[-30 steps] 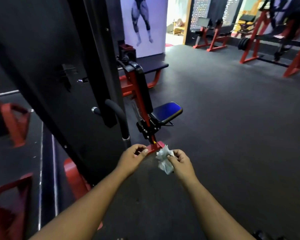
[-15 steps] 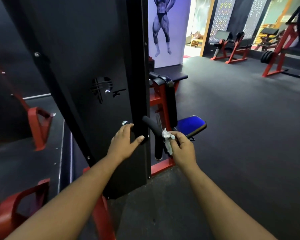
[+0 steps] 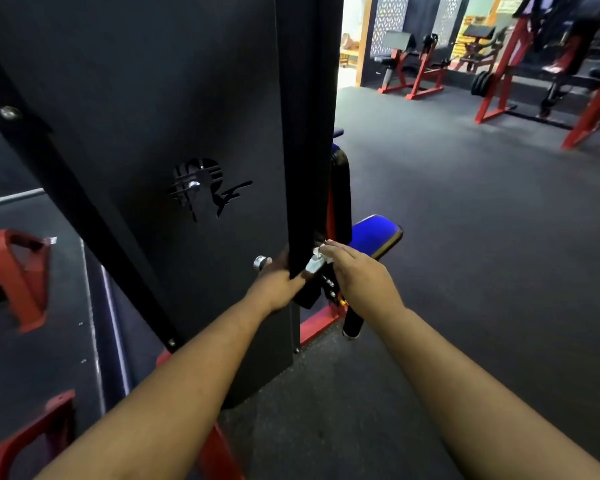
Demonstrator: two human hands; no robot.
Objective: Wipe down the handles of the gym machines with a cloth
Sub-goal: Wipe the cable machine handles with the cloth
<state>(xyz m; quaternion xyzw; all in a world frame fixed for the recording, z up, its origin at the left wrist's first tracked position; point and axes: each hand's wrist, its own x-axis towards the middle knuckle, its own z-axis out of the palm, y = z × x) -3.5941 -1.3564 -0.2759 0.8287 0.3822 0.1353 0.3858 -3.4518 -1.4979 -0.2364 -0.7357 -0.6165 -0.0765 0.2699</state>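
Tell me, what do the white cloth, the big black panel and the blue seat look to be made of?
The white cloth, pinched in the right hand, looks like thin paper or tissue: crumpled, with sharp creases. The black panel seems painted sheet metal: matte, flat, with a cut-out logo and bolts. The blue seat is probably vinyl-covered padding, judging by its slight sheen and rounded edge.
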